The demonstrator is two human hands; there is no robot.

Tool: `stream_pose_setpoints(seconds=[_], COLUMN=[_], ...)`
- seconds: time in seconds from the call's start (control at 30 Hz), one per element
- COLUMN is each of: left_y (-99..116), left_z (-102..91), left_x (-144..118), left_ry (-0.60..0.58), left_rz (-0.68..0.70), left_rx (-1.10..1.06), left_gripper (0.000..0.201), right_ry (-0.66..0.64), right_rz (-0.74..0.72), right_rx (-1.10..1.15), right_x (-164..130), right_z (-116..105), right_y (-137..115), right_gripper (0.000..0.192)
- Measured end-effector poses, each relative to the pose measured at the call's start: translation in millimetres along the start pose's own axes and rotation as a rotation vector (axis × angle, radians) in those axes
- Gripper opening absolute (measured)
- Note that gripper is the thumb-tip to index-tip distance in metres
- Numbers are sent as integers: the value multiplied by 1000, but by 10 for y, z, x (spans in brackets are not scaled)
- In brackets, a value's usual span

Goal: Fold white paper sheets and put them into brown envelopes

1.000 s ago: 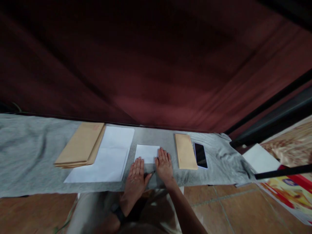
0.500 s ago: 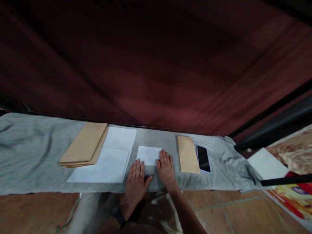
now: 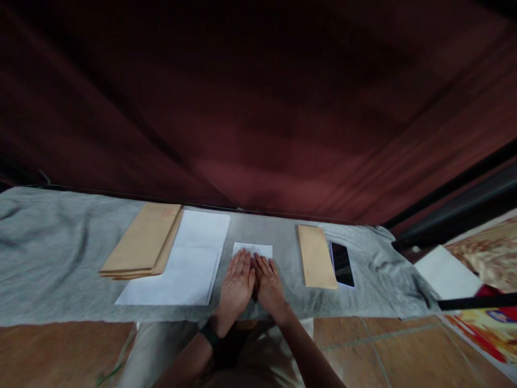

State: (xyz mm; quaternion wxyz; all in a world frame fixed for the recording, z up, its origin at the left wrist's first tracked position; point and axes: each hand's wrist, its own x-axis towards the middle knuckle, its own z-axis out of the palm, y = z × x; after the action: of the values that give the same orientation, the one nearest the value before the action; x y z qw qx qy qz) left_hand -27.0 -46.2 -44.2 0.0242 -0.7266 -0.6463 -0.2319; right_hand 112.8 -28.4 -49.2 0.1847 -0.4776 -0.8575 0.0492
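A small folded white paper (image 3: 258, 249) lies on the grey cloth in front of me, its lower part covered by both hands. My left hand (image 3: 237, 283) rests flat on its left side, fingers stretched out. Beside it my right hand (image 3: 269, 283) lies flat on the paper's right side, the two hands touching or nearly so at the thumbs. To the left are larger white sheets (image 3: 189, 275), partly under a stack of brown envelopes (image 3: 141, 237). On the right lies a single brown envelope (image 3: 316, 257).
A phone (image 3: 342, 264) with a dark screen sits right of the single envelope. Grey cloth (image 3: 52, 258) covers the narrow table, and a dark red curtain (image 3: 258, 134) hangs behind it. A white panel (image 3: 448, 273) and a colourful printed box (image 3: 484, 328) are at far right.
My hands have come together and slid further up over the small paper, covering more of it. The view has shifted slightly; the envelopes, sheets and phone stay in place.
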Motion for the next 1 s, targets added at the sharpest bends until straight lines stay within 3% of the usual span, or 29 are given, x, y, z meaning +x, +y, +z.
stream_pose_setpoints(seconds=[0.13,0.27,0.67,0.8,1.0], left_y=[-64,-143,-135,-121,-131], left_z=[145,262,263,225,210], left_x=[218,191,149,158,145], left_ry=[-66,-38,10,-16,-28], left_rz=[-48,-75,-93,-97,-72], left_rx=[-3,-8,-10,-4,7], left_gripper=[57,59,62,61,60], right_ry=[-9,9,98,105,7], right_rz=[1,23,150,170,-1], right_rx=[-3,-4,-80,-65,-1], right_x=[5,30,34,99,265], right_z=[11,13,-53,-88,5], right_y=[24,49,462,385,112], right_gripper=[45,46,48,48,46])
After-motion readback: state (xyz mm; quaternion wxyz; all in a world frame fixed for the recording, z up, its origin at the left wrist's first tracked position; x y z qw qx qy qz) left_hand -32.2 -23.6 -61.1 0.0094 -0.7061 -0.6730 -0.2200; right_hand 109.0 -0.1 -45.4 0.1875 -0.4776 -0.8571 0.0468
